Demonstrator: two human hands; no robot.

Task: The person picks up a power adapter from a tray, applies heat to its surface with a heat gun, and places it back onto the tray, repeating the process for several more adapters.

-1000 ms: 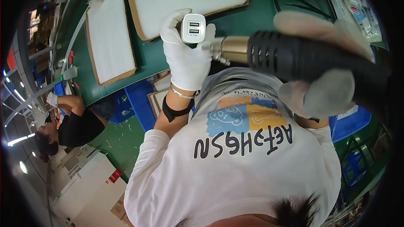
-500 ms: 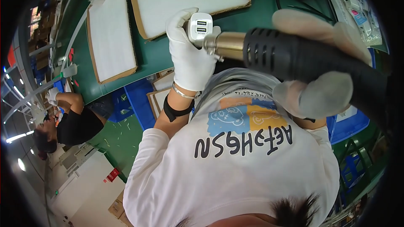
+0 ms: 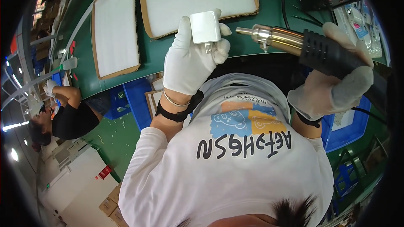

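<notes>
My gloved left hand [image 3: 188, 64] grips a glossy white USB charger [image 3: 205, 27] over the near side of the bench. Its smooth side faces me, and a metal plug prong [image 3: 208, 48] sticks out of its lower end. In my gloved right hand [image 3: 314, 93] is a hot air gun [image 3: 324, 54] with a black vented sleeve and a thin metal nozzle. The nozzle tip points left at the charger, with a small gap between them. My right thumb and fingers wrap the black grip.
Two shallow cardboard trays lined with white foam, a large one [image 3: 198, 0] and a narrow one [image 3: 115, 38], lie on the green bench [image 3: 153, 54]. Bagged parts [image 3: 366, 29] are at the far right. Blue bins [image 3: 136, 105] stand below the bench edge. Another person [image 3: 75, 120] works at left.
The charger has turned in my left hand, from its USB ports facing up to its smooth side and prong showing. The hot air gun has drawn back to the right, away from it.
</notes>
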